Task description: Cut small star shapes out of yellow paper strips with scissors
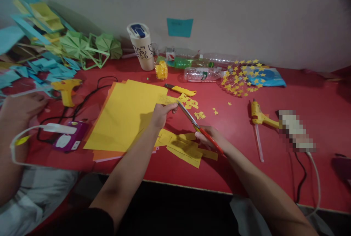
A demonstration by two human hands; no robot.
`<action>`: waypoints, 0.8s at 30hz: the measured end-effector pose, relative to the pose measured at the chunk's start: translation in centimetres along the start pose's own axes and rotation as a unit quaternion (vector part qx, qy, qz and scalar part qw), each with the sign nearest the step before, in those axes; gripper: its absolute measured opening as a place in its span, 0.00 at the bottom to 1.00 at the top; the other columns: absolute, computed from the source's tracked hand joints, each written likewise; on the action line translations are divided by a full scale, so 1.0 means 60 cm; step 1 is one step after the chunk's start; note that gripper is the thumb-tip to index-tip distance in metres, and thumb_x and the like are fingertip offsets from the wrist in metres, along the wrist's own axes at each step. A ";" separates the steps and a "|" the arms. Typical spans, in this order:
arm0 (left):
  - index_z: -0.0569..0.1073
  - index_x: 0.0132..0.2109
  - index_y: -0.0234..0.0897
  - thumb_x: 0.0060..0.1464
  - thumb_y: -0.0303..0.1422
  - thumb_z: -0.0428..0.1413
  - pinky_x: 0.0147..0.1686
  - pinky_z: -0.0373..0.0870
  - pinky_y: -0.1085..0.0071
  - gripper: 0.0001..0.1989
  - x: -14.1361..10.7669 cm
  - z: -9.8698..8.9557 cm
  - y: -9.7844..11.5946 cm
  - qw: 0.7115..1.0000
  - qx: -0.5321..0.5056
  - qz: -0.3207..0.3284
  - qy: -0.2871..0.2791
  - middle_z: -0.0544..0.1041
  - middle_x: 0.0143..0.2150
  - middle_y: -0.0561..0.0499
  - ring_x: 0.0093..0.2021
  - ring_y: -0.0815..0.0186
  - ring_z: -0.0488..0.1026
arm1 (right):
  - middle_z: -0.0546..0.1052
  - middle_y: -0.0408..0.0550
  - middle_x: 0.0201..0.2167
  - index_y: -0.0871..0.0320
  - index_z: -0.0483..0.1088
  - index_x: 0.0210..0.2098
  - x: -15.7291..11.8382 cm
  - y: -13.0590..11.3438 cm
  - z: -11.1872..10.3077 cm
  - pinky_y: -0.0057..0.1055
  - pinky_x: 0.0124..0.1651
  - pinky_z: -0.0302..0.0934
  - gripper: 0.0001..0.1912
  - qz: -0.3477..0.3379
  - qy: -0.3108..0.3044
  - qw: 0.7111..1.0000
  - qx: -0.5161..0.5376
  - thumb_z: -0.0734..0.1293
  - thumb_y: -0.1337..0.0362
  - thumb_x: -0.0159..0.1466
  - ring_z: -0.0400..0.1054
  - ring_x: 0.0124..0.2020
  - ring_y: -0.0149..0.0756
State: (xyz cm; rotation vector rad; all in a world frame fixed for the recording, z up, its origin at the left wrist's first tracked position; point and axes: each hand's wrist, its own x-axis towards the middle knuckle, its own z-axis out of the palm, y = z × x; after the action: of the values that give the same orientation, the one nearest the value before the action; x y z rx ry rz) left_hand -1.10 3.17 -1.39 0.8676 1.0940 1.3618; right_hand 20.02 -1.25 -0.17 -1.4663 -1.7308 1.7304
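Note:
My left hand (pixel 161 114) pinches a small strip of yellow paper (pixel 166 99) with faint drawn lines. My right hand (pixel 206 136) grips the red-handled scissors (pixel 189 114), whose blade tips meet the strip's right end beside my left fingertips. Just behind the tips lies a yellow scrap with star-shaped holes (pixel 188 101). A little heap of cut yellow stars (pixel 200 115) rests right of the blades. Below my hands, yellow paper pieces (pixel 185 149) overlap on the red table (pixel 175 175). A stack of yellow sheets (pixel 123 115) lies left of my left hand.
A yellow box cutter (pixel 181 90) lies behind the scrap. Plastic bottles (pixel 203 74), a white tumbler (pixel 142 48) and a star-covered ball shape (pixel 241 79) stand further back. Glue guns (pixel 259 114) flank the work, with cords and a purple power strip (pixel 70 137). Another person's hand (pixel 24 106) is at left.

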 end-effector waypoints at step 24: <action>0.74 0.17 0.35 0.35 0.35 0.64 0.27 0.67 0.70 0.09 0.001 -0.004 0.004 0.999 0.014 -0.028 0.009 0.72 0.17 0.52 0.22 0.71 0.67 | 0.59 0.35 0.14 0.55 0.59 0.22 -0.004 -0.006 -0.002 0.23 0.13 0.49 0.29 0.029 -0.003 0.999 0.014 0.68 0.36 0.52 0.54 0.12 0.24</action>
State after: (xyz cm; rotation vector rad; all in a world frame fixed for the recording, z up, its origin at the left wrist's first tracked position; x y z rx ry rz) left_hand -1.40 3.22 -1.23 0.8399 1.1453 1.3145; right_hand 20.05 -1.32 0.28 -1.5158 -1.6766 1.7833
